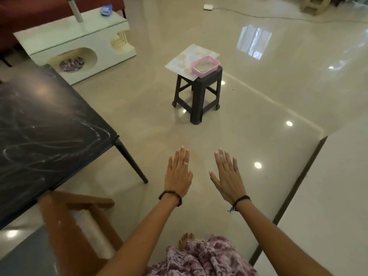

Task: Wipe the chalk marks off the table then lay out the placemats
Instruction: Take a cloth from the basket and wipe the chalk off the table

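Seen from the person's head, looking down and forward across a glossy beige tiled floor [258, 100]. Nearest, at the bottom edge, a pink and purple patterned garment [201, 257] covers the person's lap, with bare toes just showing beyond it. Both arms stretch forward over the floor. The left hand [179, 174] is flat, palm down, fingers straight and together, grasping nothing; it wears a ring and a dark beaded bracelet at the wrist. The right hand [227, 176] is likewise flat and released, fingers straight, thumb spread, with a dark cord bracelet at the wrist. The two hands are near each other but apart, and neither touches anything.

To the left, a brown wooden chair [79, 222] stands just beside the near edge of a black table [39, 136]. The table's top is covered in white chalk marks [59, 144], loops and smears that run toward its right corner, above a slim black leg.

Farther off, mid-floor, a dark plastic stool [199, 92] stands well apart from the table. On its seat lie pale patterned placemats [187, 58], overhanging the seat's left and far edges, and a pink tray [205, 65] rests on them at the right.

Far left, a white low cabinet [79, 46] has a blue cloth [106, 9] near its far right corner.
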